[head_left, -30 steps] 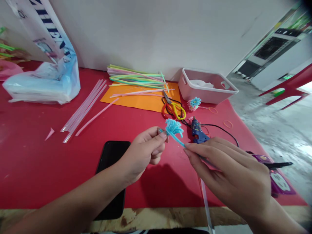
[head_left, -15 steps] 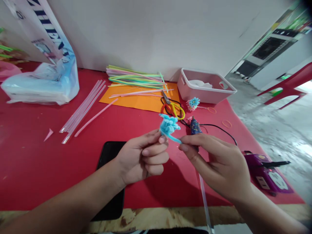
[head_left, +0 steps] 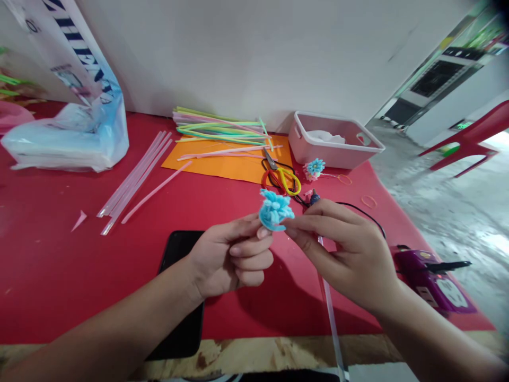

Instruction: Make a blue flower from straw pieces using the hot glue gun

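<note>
A light-blue pipe cleaner flower (head_left: 275, 207) with several fluffy petals is held up above the red tabletop. My left hand (head_left: 234, 254) pinches its base between thumb and forefinger, the other fingers curled in. From the right, my right hand (head_left: 345, 249) has thumb and fingertips pressed together at the loose end of the strip that curves round the flower's underside. Behind that hand lies a dark-blue glue gun (head_left: 314, 197), mostly covered; a long clear glue stick (head_left: 331, 307) runs from it toward the table's front edge.
Scissors (head_left: 284, 178) and a pipe cleaner bundle (head_left: 222, 126) lie on orange paper (head_left: 226, 168). Nearby are a pink bin (head_left: 330, 151), a finished-looking flower (head_left: 315, 167), glue sticks (head_left: 137, 180), a black phone (head_left: 178, 313), a purple power strip (head_left: 433, 281) and a plastic-wrapped pack (head_left: 71, 140).
My right hand has moved slightly left and up toward the flower. The strip end that stuck out to the right is now bent close around the flower's base.
</note>
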`<move>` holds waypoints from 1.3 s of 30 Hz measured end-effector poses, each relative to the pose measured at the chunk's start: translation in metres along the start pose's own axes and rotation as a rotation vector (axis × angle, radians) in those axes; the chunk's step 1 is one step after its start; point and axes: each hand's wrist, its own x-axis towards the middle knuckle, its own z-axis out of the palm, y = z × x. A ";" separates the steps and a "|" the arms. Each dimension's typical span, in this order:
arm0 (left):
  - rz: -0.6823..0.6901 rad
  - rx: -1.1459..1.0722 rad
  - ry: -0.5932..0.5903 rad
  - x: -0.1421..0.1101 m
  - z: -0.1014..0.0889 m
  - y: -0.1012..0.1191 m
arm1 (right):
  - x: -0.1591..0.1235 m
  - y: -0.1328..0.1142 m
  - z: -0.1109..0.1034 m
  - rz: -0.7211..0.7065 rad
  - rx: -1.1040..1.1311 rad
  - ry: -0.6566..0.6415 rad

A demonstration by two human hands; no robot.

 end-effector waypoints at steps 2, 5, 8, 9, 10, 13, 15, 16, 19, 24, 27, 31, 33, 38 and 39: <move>-0.022 0.074 -0.016 -0.001 0.000 0.000 | 0.002 0.001 -0.002 -0.010 -0.004 -0.001; -0.047 0.179 -0.031 -0.001 -0.001 -0.001 | 0.006 0.002 -0.007 -0.030 -0.022 -0.012; -0.097 0.289 -0.052 -0.001 -0.002 -0.002 | 0.010 0.003 -0.012 -0.037 -0.069 -0.020; -0.111 0.332 -0.048 -0.001 -0.001 -0.002 | 0.010 0.004 -0.014 -0.034 -0.086 -0.021; -0.122 0.387 -0.035 -0.001 0.000 -0.001 | 0.011 0.005 -0.017 -0.030 -0.101 -0.019; -0.115 0.725 0.031 0.000 0.005 -0.001 | 0.011 0.009 -0.023 -0.029 -0.135 -0.029; -0.061 1.064 0.075 0.000 0.009 -0.002 | 0.010 0.012 -0.026 -0.055 -0.155 -0.057; -0.016 1.233 0.102 0.000 0.010 -0.003 | 0.009 0.013 -0.028 -0.076 -0.171 -0.073; 0.123 1.626 0.213 0.001 0.010 -0.007 | 0.005 0.013 -0.030 -0.153 -0.254 -0.101; 0.262 1.831 0.432 0.004 0.005 -0.015 | -0.001 -0.001 -0.030 -0.246 -0.328 -0.088; 0.342 1.781 0.539 0.004 0.006 -0.015 | -0.003 -0.012 -0.028 -0.230 -0.300 -0.048; 0.406 1.421 0.528 0.007 0.008 -0.013 | -0.007 -0.020 -0.022 -0.222 -0.280 -0.013; 0.375 1.115 0.475 0.008 0.010 -0.013 | -0.009 -0.021 -0.017 -0.201 -0.272 0.012; 0.254 0.499 0.355 0.011 0.014 -0.013 | -0.017 -0.021 -0.004 -0.101 -0.217 0.053; 0.237 0.425 0.337 0.011 0.014 -0.013 | -0.017 -0.020 -0.002 -0.085 -0.218 0.066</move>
